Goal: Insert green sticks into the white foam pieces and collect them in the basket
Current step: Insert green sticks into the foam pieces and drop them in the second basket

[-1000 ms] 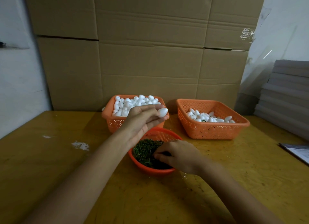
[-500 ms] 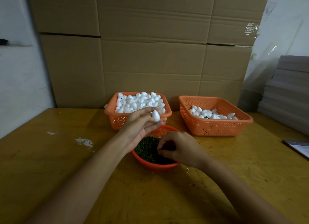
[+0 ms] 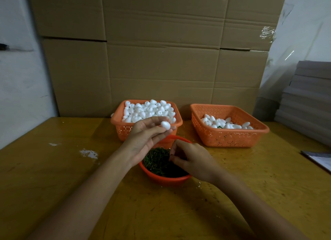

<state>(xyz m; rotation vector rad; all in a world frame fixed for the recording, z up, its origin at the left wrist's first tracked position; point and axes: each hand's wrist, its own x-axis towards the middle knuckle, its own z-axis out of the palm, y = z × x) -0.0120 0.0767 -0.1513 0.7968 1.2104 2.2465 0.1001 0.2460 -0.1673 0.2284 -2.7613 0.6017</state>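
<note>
Foam piece (image 3: 165, 125) is pinched at the fingertips of the left hand (image 3: 146, 137), above the near rim of the full left basket (image 3: 118, 121), just behind the round bowl (image 3: 161, 179) of green sticks (image 3: 155, 161). The right hand (image 3: 191, 161) hangs over the bowl with fingers curled together, hiding its right half; cannot tell whether a stick is held. Part-filled right basket (image 3: 229, 137) stands apart; both baskets back onto cardboard boxes (image 3: 161, 69), and open desk (image 3: 71, 168) lies left and nearer.

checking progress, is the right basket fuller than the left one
No, the left basket is heaped with foam pieces, while the right basket holds a thin layer.
</note>
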